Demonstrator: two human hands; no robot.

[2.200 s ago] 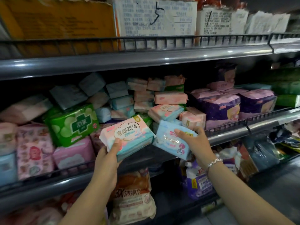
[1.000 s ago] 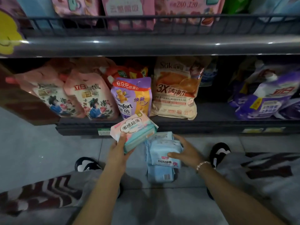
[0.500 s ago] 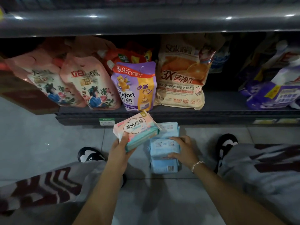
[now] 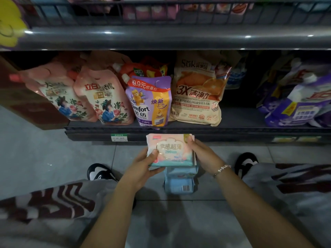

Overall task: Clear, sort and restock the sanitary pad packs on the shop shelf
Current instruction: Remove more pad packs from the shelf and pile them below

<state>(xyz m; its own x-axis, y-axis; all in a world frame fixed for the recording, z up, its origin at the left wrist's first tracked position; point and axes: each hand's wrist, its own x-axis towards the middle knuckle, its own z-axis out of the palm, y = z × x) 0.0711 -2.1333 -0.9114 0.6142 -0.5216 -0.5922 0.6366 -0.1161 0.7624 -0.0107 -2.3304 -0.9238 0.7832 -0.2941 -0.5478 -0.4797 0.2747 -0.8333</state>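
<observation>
Sanitary pad packs are partway through the clearing stage, as I judge it: a few have come down to the floor [image 4: 53, 158] and sit in a small pile between the person's feet, while the upper shelf [image 4: 161, 36] above the hands holds more packs behind its wire rail, too blurred to count. Sorting has at most begun with this one pile, and restocking looks not yet started.

Going by size, the lower shelf [image 4: 179, 126] just beyond the hands carries laundry refill pouches: two pink floral ones, one purple Comfort pouch [image 4: 150, 102], one beige orange-print bag [image 4: 197, 90], and a purple cluster off to the right whose number I cannot tell. A red-orange pouch peeks out behind the Comfort one.

Below the hands lies the pile of light blue packs [image 4: 179, 183]; at least two layers show, the lowest with a barcode facing up, though the exact count is hidden by what is held above.

One pink and teal pad pack [image 4: 171, 150] is held flat directly over that pile. The left hand [image 4: 143, 167] grasps its near left corner, thumb on top; the right hand [image 4: 202, 154] clasps its right edge, fingers curled over the far corner. It seems about to be set down on the pile
</observation>
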